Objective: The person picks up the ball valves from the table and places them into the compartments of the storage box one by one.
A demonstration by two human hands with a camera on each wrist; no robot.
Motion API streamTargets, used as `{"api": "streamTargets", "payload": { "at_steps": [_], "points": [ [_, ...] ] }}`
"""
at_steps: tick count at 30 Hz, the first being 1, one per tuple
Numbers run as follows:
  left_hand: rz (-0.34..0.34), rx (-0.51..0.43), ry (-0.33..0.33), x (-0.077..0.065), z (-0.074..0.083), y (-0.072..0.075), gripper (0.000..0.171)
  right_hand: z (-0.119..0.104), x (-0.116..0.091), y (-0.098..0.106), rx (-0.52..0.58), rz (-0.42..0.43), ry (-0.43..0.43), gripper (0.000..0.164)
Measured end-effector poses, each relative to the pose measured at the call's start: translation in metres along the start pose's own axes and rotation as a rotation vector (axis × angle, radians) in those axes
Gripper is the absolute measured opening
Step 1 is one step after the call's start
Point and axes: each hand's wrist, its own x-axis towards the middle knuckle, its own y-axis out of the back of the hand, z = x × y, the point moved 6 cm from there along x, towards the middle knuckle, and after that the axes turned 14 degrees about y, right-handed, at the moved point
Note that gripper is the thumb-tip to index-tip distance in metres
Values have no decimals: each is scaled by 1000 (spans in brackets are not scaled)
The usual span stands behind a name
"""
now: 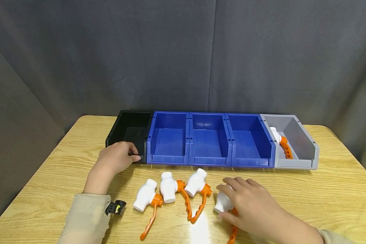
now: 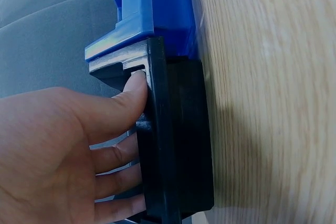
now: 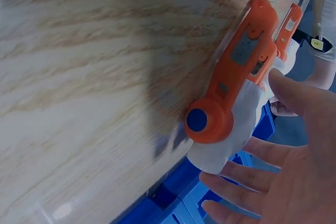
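Note:
My left hand (image 1: 116,157) grips the front wall of the black bin (image 1: 109,135) at the left end of the row. In the left wrist view the thumb presses on the rim (image 2: 157,98) while the fingers reach behind it. Over the rightmost white ball valve (image 1: 222,203) on the table is my right hand (image 1: 253,206), its fingers spread around the white body. The right wrist view shows the orange handle (image 3: 241,51) of this valve between the spread thumb and fingers. To its left lie three more ball valves (image 1: 145,194) (image 1: 168,189) (image 1: 196,182) with orange handles.
Three blue bins (image 1: 167,158) stand side by side, right of the black one. A grey bin (image 1: 308,142) ends the row, with one ball valve (image 1: 286,149) lying in it. Behind the wooden table (image 1: 338,203) hangs a dark grey curtain (image 1: 177,54).

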Motion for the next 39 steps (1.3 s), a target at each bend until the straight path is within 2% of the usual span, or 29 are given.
{"api": "streamTargets", "payload": {
  "at_steps": [9,24,39],
  "points": [
    [-3,3,-6,-1,1,1,14,-1,2,-6,-7,13,21,63],
    [-1,5,4,0,0,1,15,0,6,-15,2,-18,27,62],
    [-1,13,-8,0,0,0,15,-3,9,-15,-22,17,51,49]
  ]
}}
